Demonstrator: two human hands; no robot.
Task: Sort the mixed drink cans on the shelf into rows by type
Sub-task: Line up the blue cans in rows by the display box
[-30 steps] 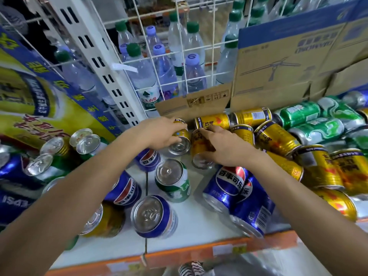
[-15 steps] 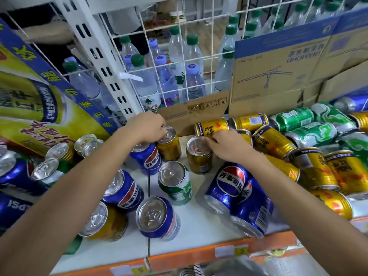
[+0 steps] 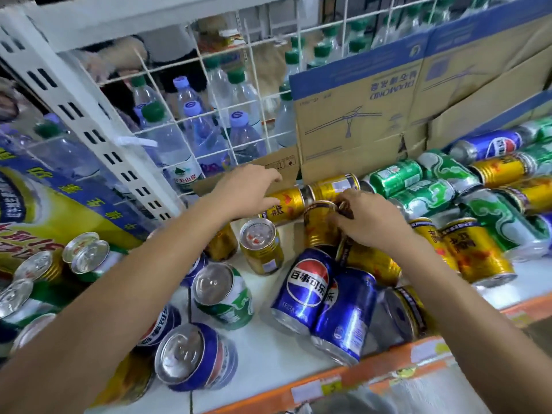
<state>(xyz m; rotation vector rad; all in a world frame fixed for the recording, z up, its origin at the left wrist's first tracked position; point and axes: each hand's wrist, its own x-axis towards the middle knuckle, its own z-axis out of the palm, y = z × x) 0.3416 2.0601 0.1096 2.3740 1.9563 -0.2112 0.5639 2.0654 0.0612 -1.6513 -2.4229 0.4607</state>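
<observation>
One gold can (image 3: 320, 231) roughly upright, right hand (image 3: 373, 219) gripping its rim

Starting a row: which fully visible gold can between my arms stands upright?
The gold metal can showing its silver top, below the left hand; others lie sideways or are covered.

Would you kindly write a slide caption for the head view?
Right hand grips a gold can; open left hand hovers over a toppled gold can on the crowded shelf.

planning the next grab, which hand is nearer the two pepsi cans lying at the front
Right. The right hand grips a gold can just behind the pepsi cans; the left hand is farther back and left.
</observation>
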